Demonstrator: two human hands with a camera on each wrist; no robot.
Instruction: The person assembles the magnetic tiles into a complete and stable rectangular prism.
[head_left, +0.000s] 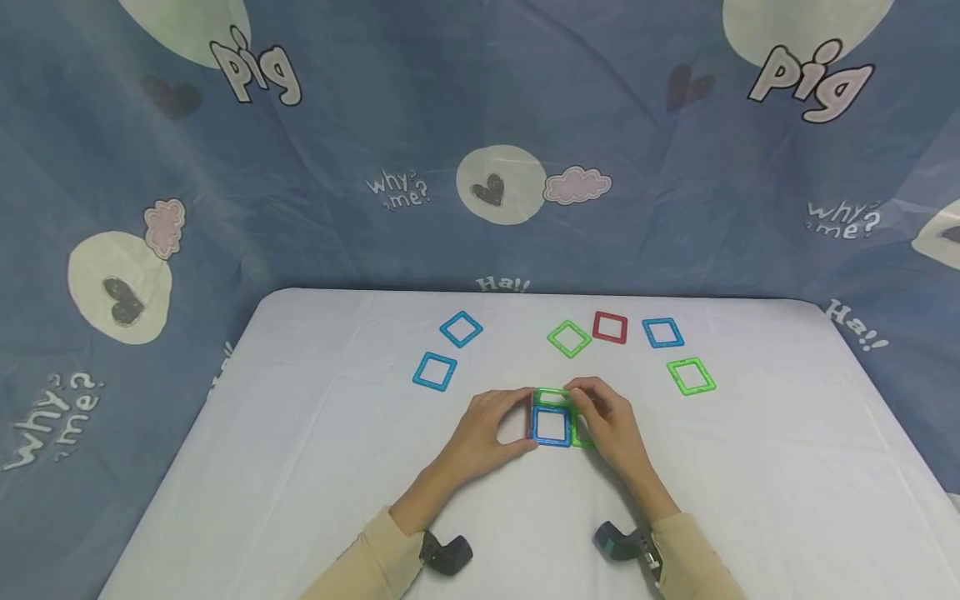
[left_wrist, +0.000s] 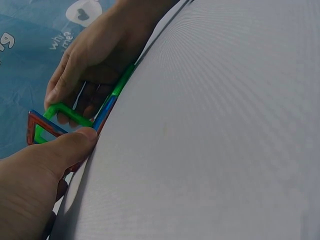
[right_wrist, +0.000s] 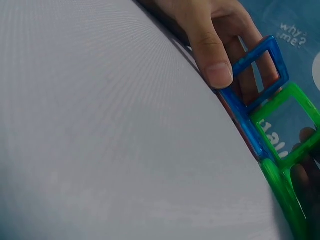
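Square-framed magnetic tiles are joined in front of me. A blue tile (head_left: 552,442) forms the near part, seen from above. Upright at its left side stand a red tile (left_wrist: 31,129) and a blue tile (right_wrist: 279,59), close together. My left hand (head_left: 491,432) grips that side, thumb at the near corner, fingers at the far one. At the back, an upright green tile (right_wrist: 306,101) is pinched by my right hand (head_left: 611,423). Another green tile (right_wrist: 281,190) lies flat at the right, partly covered by the right hand in the head view.
On the white tabletop (head_left: 300,467), loose tiles lie beyond the hands: a blue tile (head_left: 472,320) and another blue tile (head_left: 432,384) left; a green tile (head_left: 558,331) and red tile (head_left: 611,315) mid-back; a blue tile (head_left: 663,320) and green tile (head_left: 700,388) right. Patterned cloth (head_left: 420,100) hangs behind.
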